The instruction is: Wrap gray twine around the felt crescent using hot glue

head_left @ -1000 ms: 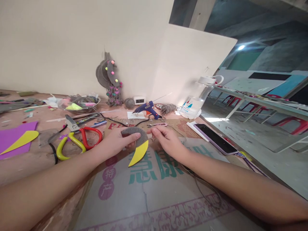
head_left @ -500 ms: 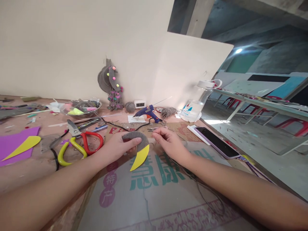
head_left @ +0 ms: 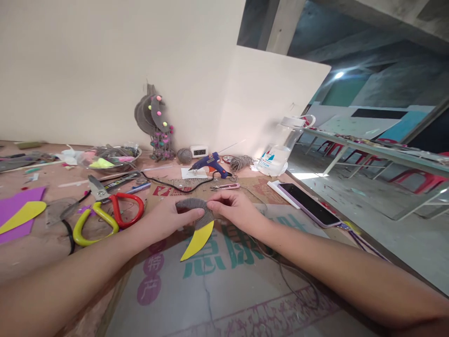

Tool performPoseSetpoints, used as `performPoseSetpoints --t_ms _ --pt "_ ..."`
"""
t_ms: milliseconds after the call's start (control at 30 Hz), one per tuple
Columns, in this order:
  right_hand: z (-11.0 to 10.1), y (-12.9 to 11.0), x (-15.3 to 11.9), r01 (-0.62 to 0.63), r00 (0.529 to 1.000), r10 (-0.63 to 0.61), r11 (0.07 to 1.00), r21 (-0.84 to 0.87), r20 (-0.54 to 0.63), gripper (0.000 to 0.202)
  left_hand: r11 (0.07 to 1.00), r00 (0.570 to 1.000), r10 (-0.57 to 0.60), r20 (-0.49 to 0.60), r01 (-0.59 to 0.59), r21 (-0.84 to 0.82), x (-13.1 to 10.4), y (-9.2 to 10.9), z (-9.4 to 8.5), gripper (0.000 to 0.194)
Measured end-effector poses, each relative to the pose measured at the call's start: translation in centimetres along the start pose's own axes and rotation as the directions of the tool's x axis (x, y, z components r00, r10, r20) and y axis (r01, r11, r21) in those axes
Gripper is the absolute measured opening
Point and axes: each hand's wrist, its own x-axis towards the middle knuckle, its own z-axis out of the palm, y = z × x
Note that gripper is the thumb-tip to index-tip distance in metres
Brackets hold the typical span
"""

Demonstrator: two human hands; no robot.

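Note:
A yellow crescent (head_left: 198, 241), its upper part wound with grey yarn (head_left: 196, 206), is held by my left hand (head_left: 171, 220). The thumb lies across the wound part and the fingers are behind it. The bare yellow tip points down toward me. My right hand (head_left: 235, 210) is closed in a pinch at the crescent's right edge, on the yarn; the fingertips are partly hidden. A loose length of yarn (head_left: 282, 271) trails beneath the right forearm over the printed plastic sheet (head_left: 168, 299).
Scissors (head_left: 108, 210) and a yellow cutout (head_left: 24, 215) on purple sheet (head_left: 10, 199) lie left. Behind are a glue gun (head_left: 210, 163), yarn skein (head_left: 241, 162), clock (head_left: 199, 151), and decorated crescent hanging (head_left: 153, 122). A water bottle (head_left: 280, 147) and phone (head_left: 308, 204) are at right.
My right hand has come left from beside the crescent to touch its edge. The left hand still holds the crescent. The whole view has shifted slightly.

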Motion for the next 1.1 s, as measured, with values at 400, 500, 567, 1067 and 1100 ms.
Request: performPoseSetpoints --t_ms 400,500,567,1067,1100 --pt "-1.8 1.3 0.7 0.039 0.961 -0.037 0.999 0.003 -0.273 0.037 0.995 0.996 -0.067 -0.056 0.062 -0.078 0.2 -0.2 0.0 0.029" --pt "-1.7 1.0 0.5 0.074 0.964 -0.079 0.997 -0.029 -0.254 0.021 0.994 0.996 -0.056 -0.074 0.049 -0.092 0.2 -0.2 -0.1 0.031" --pt "-1.4 0.5 0.2 0.107 0.975 -0.121 0.991 -0.078 -0.189 0.020 0.995 0.996 -0.047 -0.076 0.040 -0.096 0.3 -0.3 -0.2 0.031" --pt "0.0 0.8 -0.6 0.183 0.983 -0.182 0.955 -0.233 0.028 0.025 1.000 0.999 0.000 -0.047 -0.001 -0.017 0.3 -0.5 -0.3 0.035" --pt "-0.1 0.7 -0.6 0.185 0.983 -0.183 0.955 -0.233 0.031 0.029 1.000 0.999 -0.004 -0.044 0.002 -0.029 0.3 -0.5 -0.3 0.034"
